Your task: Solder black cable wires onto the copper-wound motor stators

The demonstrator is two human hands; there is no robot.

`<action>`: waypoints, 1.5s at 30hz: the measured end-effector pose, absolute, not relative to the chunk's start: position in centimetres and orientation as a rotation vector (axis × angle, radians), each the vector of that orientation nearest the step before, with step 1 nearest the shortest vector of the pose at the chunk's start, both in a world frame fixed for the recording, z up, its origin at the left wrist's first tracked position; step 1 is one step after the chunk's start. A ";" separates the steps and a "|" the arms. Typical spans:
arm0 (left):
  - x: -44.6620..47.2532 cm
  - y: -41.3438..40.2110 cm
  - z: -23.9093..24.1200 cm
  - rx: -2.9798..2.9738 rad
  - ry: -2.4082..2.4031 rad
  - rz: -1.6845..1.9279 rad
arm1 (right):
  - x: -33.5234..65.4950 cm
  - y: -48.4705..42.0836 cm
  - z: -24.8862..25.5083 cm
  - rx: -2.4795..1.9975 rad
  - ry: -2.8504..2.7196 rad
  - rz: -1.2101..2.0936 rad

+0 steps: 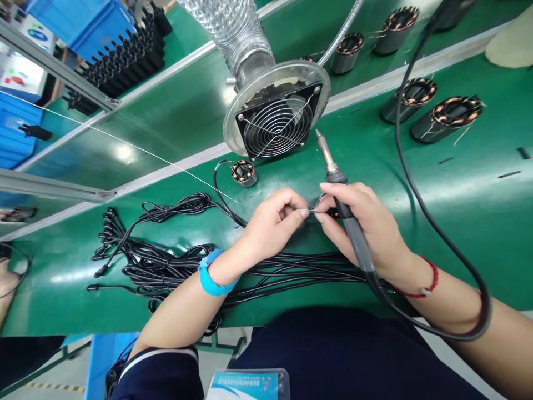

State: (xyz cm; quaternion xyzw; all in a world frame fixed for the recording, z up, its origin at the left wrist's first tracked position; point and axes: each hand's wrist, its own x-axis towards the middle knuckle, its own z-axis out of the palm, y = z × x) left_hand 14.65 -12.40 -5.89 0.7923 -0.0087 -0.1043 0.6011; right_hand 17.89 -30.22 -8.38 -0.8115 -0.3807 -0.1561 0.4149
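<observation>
Right hand curled in, I hold a black-handled soldering iron across it, the metal tip aimed toward eleven o'clock. My left hand is bent into a pinch, thumb against forefinger, with a thin wire in its grip. That wire sits ahead of me at twelve o'clock, in the narrow gap where the fingertips of both hands meet; whether the right fingertips grip it too, I cannot tell. Something dark is partly hidden behind the iron and my right fingers, too covered to make out. Taking the pinch as the dial's centre, a round-grilled fan faces me from eleven o'clock, and a small copper-wound ring stands at ten, a black cable bending just beside it. At eight, a heap of black cables lies on the green table; two larger copper-wound cylinders rest toward two.
</observation>
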 end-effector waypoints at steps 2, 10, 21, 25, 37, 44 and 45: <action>14.6 -12.4 -5.9 1.916 -0.141 -0.145 | 17.8 -30.2 -8.4 -2.018 -0.961 -0.407; 14.5 -12.7 -5.6 2.088 -0.132 -0.106 | 18.2 -31.0 -8.2 -2.067 -0.982 -0.373; 15.3 -12.6 -6.0 2.089 0.012 -0.108 | 19.2 -31.8 -8.7 -2.089 -1.056 -0.217; 15.3 -12.6 -6.2 2.081 0.020 -0.125 | 19.5 -31.7 -8.5 -2.090 -0.997 -0.178; 15.5 -12.5 -6.9 1.968 0.120 -0.194 | 19.7 -31.7 -8.2 -2.068 -0.978 -0.145; 15.5 -12.6 -7.0 1.956 0.143 -0.189 | 19.9 -30.0 -8.9 -2.154 -0.871 -0.228; 15.4 -12.6 -7.0 1.953 0.146 -0.187 | 19.9 -29.7 -9.0 -2.158 -0.844 -0.247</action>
